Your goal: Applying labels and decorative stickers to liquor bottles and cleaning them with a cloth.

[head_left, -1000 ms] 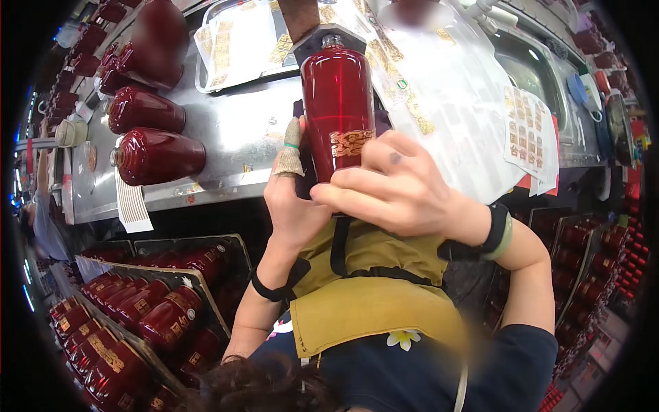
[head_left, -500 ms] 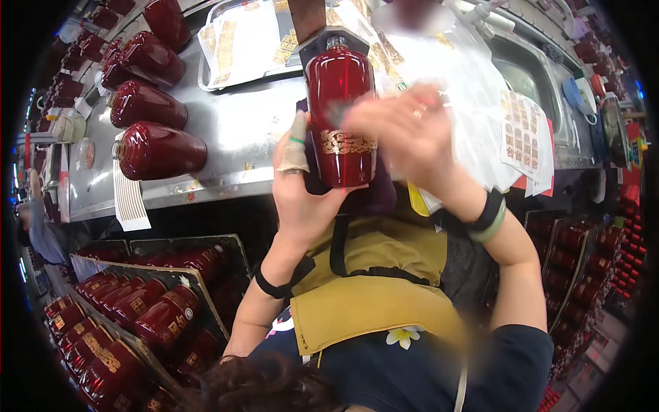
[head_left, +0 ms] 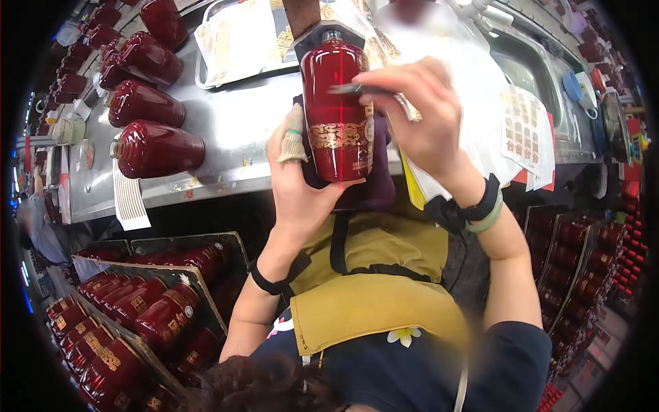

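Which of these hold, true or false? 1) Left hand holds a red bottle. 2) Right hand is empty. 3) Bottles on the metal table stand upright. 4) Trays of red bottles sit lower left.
1) True: the left hand grips the red bottle from below.
2) False: the right hand pinches a thin flat tool against the bottle.
3) False: the dark red bottles lie on their sides on the metal table.
4) True: trays of bottles sit there.
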Motion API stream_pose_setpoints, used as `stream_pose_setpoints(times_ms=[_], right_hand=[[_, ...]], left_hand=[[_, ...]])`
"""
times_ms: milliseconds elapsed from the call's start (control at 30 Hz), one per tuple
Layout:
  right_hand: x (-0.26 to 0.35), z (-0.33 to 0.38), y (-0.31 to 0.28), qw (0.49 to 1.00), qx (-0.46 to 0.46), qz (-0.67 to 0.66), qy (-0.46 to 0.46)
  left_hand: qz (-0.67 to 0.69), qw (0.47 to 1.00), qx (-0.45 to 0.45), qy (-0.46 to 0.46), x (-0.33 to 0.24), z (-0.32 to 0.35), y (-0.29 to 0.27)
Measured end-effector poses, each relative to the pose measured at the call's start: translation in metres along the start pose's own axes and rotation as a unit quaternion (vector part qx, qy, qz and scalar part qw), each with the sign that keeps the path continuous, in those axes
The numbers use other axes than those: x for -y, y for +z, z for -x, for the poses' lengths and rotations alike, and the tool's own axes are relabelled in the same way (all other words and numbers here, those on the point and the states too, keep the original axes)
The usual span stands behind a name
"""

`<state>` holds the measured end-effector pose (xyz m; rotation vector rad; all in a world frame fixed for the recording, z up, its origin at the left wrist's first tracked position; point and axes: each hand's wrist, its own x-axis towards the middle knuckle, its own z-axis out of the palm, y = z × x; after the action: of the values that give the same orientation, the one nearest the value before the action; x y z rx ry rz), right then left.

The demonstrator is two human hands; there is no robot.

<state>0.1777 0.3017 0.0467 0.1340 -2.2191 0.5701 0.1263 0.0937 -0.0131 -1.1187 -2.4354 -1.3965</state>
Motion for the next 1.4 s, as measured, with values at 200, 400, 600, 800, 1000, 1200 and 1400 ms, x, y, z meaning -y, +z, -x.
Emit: stream_pose_setpoints(times_ms=[200,400,600,800,1000,1200,1400], right_hand=[[0.025,0.016,-0.007,0.959,0.1,-0.126,-0.235],[-0.023,0.017,-0.006,1.0,-0.022,-0.003,0.015],[0.002,0.075,-0.01,0.993,0.092,-0.038,-0.068],[0.014,0.076,-0.023,0.997,0.055,-0.044,-0.017],[0.022,0.07,-0.027,0.988,0.098,-0.052,-0.105],[0.031,0.06,-0.027,0.997,0.06,0.001,-0.042],[0.039,0.047,-0.026,0.998,0.068,-0.011,-0.005]], left_hand=[[0.152,0.978,0.074,-0.121,0.001,-0.009,-0.005],[0.073,0.997,0.034,-0.016,0.004,-0.006,-0.004],[0.223,0.96,0.148,-0.086,0.017,-0.007,-0.02],[0.42,0.891,0.09,-0.145,0.017,-0.006,-0.01],[0.376,0.899,0.134,-0.179,0.011,-0.002,-0.005],[0.4,0.873,0.15,-0.235,0.012,-0.002,-0.007],[0.401,0.896,0.095,-0.167,0.015,0.003,0.001]])
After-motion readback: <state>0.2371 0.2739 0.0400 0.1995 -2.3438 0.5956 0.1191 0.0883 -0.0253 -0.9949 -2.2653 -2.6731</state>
